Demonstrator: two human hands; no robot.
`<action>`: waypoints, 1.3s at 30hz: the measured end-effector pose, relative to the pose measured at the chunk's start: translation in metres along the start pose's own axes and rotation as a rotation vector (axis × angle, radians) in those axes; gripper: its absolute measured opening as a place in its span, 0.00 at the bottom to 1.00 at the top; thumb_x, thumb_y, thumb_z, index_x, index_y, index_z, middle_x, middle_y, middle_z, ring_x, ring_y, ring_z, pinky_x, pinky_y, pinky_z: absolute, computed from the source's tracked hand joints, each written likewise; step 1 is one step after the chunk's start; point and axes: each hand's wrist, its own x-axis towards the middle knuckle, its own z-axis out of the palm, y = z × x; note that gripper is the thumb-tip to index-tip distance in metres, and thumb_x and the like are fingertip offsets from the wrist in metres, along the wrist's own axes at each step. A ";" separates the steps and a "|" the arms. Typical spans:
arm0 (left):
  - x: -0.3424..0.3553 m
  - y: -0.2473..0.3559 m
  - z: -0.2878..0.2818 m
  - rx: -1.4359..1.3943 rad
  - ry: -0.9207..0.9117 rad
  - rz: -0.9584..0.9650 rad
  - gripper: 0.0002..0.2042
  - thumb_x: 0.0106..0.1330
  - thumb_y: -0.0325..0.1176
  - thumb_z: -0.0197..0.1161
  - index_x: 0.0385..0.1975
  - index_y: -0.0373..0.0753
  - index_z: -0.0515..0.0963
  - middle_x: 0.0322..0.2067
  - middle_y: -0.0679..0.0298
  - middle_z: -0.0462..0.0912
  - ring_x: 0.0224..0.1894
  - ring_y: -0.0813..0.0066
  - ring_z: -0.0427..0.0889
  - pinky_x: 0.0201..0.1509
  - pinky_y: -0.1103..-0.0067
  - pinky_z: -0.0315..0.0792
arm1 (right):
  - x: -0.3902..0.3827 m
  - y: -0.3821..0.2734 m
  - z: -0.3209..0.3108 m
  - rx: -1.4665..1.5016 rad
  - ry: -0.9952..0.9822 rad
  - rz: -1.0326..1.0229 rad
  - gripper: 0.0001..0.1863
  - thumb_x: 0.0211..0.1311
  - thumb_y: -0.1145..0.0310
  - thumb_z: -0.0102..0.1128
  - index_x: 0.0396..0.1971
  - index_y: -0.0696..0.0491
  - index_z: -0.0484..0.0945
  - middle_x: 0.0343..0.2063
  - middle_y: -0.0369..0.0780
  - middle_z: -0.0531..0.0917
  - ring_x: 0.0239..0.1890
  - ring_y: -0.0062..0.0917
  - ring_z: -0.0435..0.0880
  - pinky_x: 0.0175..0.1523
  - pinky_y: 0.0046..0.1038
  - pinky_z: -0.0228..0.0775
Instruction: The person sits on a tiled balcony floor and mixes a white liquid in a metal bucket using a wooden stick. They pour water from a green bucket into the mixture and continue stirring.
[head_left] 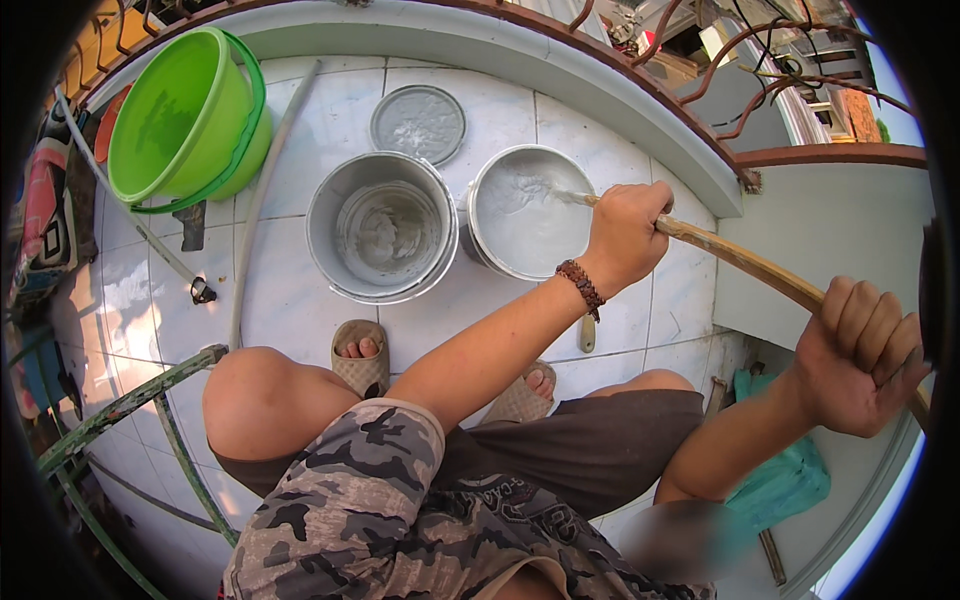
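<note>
My left hand [628, 238], with a braided bracelet at its wrist, is closed round a wooden stick [745, 257]. My right hand [862, 352] grips the same stick farther up, near the right edge. The stick slants down to the left, and its lower end dips into light grey paint [520, 225] in a white bucket [474, 240]. Left of this bucket stands a second bucket [318, 245], its inside coated grey with a little residue at the bottom. Behind them lies a round lid [418, 123] smeared with grey.
A bright green basin [165, 130] leans at the far left beside a long grey pipe [268, 190]. A tool handle [588, 333] lies by my sandal [522, 398]. A green metal frame [130, 405] stands at left. A low wall with a rusty railing [640, 80] curves behind.
</note>
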 end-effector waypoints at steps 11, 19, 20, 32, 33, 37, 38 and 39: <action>-0.020 0.021 -0.004 0.118 -0.402 -0.245 0.05 0.47 0.22 0.54 0.24 0.36 0.74 0.15 0.49 0.75 0.23 0.46 0.77 0.30 0.58 0.70 | 0.019 0.004 -0.075 -0.094 0.546 0.197 0.24 0.71 0.66 0.45 0.12 0.47 0.52 0.10 0.31 0.50 0.13 0.17 0.46 0.18 0.22 0.40; -0.005 0.063 0.001 0.096 -0.194 -0.006 0.06 0.43 0.22 0.57 0.21 0.37 0.69 0.13 0.56 0.72 0.18 0.53 0.74 0.25 0.63 0.67 | -0.010 -0.076 -0.117 0.015 0.402 0.020 0.19 0.63 0.67 0.40 0.11 0.48 0.52 0.10 0.34 0.52 0.14 0.19 0.47 0.21 0.22 0.44; -0.003 0.066 0.000 0.104 -0.176 0.027 0.06 0.42 0.21 0.57 0.20 0.37 0.68 0.13 0.57 0.71 0.18 0.54 0.74 0.24 0.63 0.67 | -0.013 -0.083 -0.114 -0.003 0.406 -0.023 0.18 0.61 0.68 0.40 0.11 0.48 0.52 0.10 0.34 0.52 0.14 0.20 0.48 0.21 0.23 0.44; 0.005 0.014 0.009 0.049 -0.092 -0.022 0.07 0.44 0.18 0.55 0.24 0.36 0.71 0.18 0.53 0.75 0.24 0.51 0.76 0.29 0.65 0.68 | 0.001 -0.016 -0.029 0.064 0.080 -0.001 0.18 0.62 0.67 0.42 0.12 0.45 0.52 0.11 0.31 0.52 0.15 0.17 0.47 0.23 0.22 0.44; 0.001 0.008 0.008 0.041 -0.114 -0.074 0.06 0.45 0.18 0.55 0.24 0.36 0.72 0.18 0.53 0.76 0.25 0.51 0.77 0.29 0.64 0.69 | 0.004 -0.007 -0.023 0.030 0.103 0.017 0.19 0.65 0.66 0.41 0.13 0.45 0.53 0.11 0.31 0.52 0.15 0.17 0.47 0.23 0.22 0.44; -0.008 0.006 0.004 0.049 -0.293 -0.218 0.06 0.47 0.21 0.54 0.26 0.35 0.74 0.18 0.49 0.76 0.24 0.48 0.77 0.30 0.63 0.70 | 0.013 0.003 -0.021 -0.078 0.297 0.080 0.22 0.71 0.65 0.43 0.13 0.47 0.53 0.11 0.31 0.51 0.14 0.16 0.46 0.20 0.21 0.41; -0.009 0.011 0.002 0.050 -0.351 -0.250 0.06 0.47 0.21 0.54 0.26 0.35 0.74 0.17 0.49 0.76 0.24 0.47 0.77 0.30 0.62 0.71 | 0.015 0.001 -0.027 -0.097 0.371 0.094 0.23 0.71 0.65 0.46 0.13 0.47 0.53 0.10 0.31 0.51 0.13 0.16 0.47 0.19 0.21 0.40; -0.013 0.015 0.002 0.077 -0.377 -0.252 0.06 0.47 0.22 0.54 0.26 0.35 0.74 0.17 0.48 0.75 0.24 0.46 0.77 0.30 0.62 0.71 | 0.018 0.001 -0.033 -0.124 0.430 0.115 0.23 0.71 0.65 0.46 0.13 0.47 0.53 0.10 0.31 0.51 0.13 0.16 0.47 0.19 0.21 0.40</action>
